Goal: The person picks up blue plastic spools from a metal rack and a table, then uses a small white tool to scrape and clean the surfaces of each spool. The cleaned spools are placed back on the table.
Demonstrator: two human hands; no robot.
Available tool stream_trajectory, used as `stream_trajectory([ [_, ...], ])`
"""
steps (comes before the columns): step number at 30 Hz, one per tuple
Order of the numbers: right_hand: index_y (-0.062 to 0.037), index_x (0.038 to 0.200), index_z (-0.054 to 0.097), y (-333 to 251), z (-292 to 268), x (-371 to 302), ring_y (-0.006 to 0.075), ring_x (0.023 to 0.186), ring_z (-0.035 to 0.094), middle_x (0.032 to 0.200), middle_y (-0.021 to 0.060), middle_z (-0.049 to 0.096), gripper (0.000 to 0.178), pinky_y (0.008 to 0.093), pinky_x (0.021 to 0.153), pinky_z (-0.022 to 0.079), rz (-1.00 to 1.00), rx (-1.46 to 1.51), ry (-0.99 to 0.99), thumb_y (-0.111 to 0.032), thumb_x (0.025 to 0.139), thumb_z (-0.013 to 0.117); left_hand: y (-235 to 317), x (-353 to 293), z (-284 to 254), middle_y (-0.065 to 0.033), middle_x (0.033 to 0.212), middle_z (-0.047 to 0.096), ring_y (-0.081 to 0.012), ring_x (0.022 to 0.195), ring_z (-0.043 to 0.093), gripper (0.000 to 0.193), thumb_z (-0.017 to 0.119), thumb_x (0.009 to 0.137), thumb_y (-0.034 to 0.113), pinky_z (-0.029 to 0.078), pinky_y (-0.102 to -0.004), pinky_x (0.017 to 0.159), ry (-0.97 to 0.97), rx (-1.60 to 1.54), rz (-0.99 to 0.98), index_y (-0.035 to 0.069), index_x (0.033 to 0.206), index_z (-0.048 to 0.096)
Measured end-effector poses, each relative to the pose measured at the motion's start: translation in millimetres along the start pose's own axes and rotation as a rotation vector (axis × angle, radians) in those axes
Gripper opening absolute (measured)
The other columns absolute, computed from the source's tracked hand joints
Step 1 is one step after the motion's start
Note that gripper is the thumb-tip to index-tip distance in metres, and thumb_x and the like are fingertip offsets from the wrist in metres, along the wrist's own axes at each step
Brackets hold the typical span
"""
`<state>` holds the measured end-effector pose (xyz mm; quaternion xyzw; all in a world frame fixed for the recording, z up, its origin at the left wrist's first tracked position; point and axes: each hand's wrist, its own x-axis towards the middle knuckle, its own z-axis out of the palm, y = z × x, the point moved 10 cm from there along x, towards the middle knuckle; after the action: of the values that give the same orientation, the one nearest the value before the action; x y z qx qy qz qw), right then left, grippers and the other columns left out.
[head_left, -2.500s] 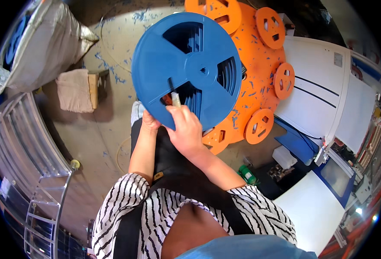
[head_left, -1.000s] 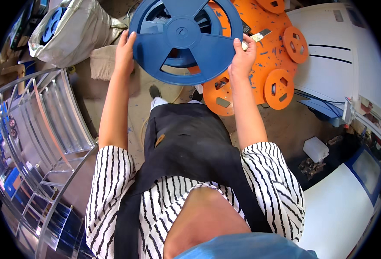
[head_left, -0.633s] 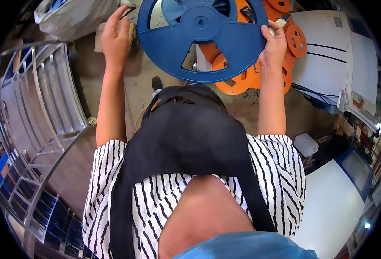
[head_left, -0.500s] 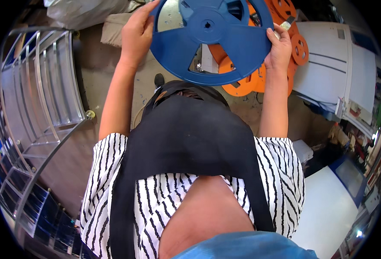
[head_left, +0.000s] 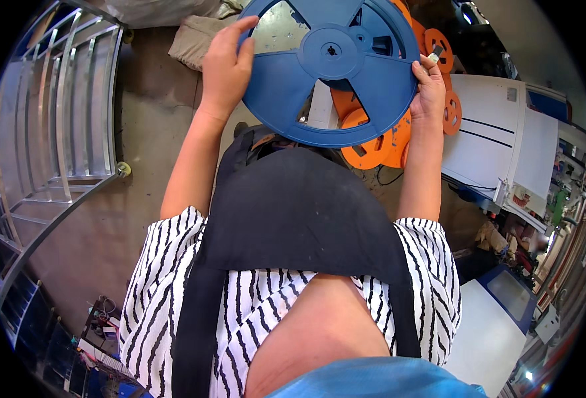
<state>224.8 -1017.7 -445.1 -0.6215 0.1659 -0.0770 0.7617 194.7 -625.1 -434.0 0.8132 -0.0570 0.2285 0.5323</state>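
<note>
A large blue reel [head_left: 286,83] with a round hub and wide cut-outs is up in front of me, its flat face toward me. My left hand [head_left: 226,69] is at its left rim, the index finger and thumb stretched apart against the edge. At the right rim, my right hand [head_left: 429,93] grips the reel with the thumb on the near face, the other fingers partly hidden. A small pale piece with a dark end [head_left: 434,57] shows at the right fingers; its kind is unclear. A second flange is visible through the reel's cut-outs.
Several orange reels [head_left: 371,142] lie beyond the blue one. A metal-framed rack [head_left: 74,113] on casters stands left. To the right are a white table-like unit [head_left: 482,113] and a white panel [head_left: 485,331]. A beige cloth or sack [head_left: 196,41] lies on the far floor.
The blue reel has come slightly lower and turned, its cut-outs shifting. My left hand has moved right and down, its fingers now more spread. The right hand remains on the rim, slightly lower.
</note>
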Motion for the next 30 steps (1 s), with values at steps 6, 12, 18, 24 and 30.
stream_trajectory([
  [6, 0.0018, 0.106, 0.057, -24, 20, -12, 0.0204, 0.085, 0.067, 0.096, 0.0151, 0.066, 0.018, 0.0310, 0.076, 0.059, -0.067, -0.053, -0.050, 0.003, 0.088, 0.060, -21, -17, 37, -0.0145, 0.155, 0.023, -0.0424, 0.144, 0.008, 0.014, 0.062, 0.087, 0.028, 0.003, -0.0693, 0.107, -0.282, 0.378, 0.023, 0.016, 0.087, 0.070],
  [12, 0.0010, 0.107, 0.060, -23, 0, -13, 0.0176, 0.083, 0.066, 0.096, 0.0122, 0.066, 0.020, 0.0279, 0.076, 0.058, -0.077, -0.053, -0.084, 0.003, 0.087, 0.062, -24, -34, 65, -0.0150, 0.159, 0.013, -0.0426, 0.145, 0.002, 0.014, 0.065, 0.086, 0.029, 0.000, -0.0700, 0.107, -0.397, 0.249, -0.055, 0.016, 0.084, 0.066],
  [18, -0.0007, 0.108, 0.060, -4, -24, -13, 0.0187, 0.086, 0.068, 0.096, 0.0133, 0.068, 0.021, 0.0291, 0.078, 0.059, -0.050, -0.071, -0.124, 0.000, 0.087, 0.063, -34, -52, 84, -0.0151, 0.159, 0.010, -0.0427, 0.145, -0.004, 0.011, 0.065, 0.085, 0.027, -0.002, -0.0677, 0.108, -0.555, 0.176, -0.164, 0.016, 0.086, 0.064],
  [24, -0.0008, 0.107, 0.061, 4, -60, 3, 0.0165, 0.085, 0.067, 0.097, 0.0108, 0.066, 0.020, 0.0280, 0.077, 0.058, -0.047, -0.072, -0.053, 0.000, 0.087, 0.064, -36, -57, 124, -0.0127, 0.160, 0.007, -0.0410, 0.146, -0.007, 0.012, 0.062, 0.086, 0.026, -0.002, -0.0649, 0.109, -0.618, 0.126, -0.210, 0.015, 0.090, 0.066],
  [30, -0.0004, 0.106, 0.060, -4, -108, 29, 0.0164, 0.083, 0.066, 0.097, 0.0113, 0.066, 0.020, 0.0279, 0.077, 0.058, -0.034, -0.069, -0.023, 0.001, 0.086, 0.064, -29, -54, 169, -0.0118, 0.160, 0.011, -0.0392, 0.146, -0.002, 0.014, 0.058, 0.084, 0.015, -0.003, -0.0630, 0.111, -0.526, 0.151, -0.202, 0.017, 0.093, 0.068],
])
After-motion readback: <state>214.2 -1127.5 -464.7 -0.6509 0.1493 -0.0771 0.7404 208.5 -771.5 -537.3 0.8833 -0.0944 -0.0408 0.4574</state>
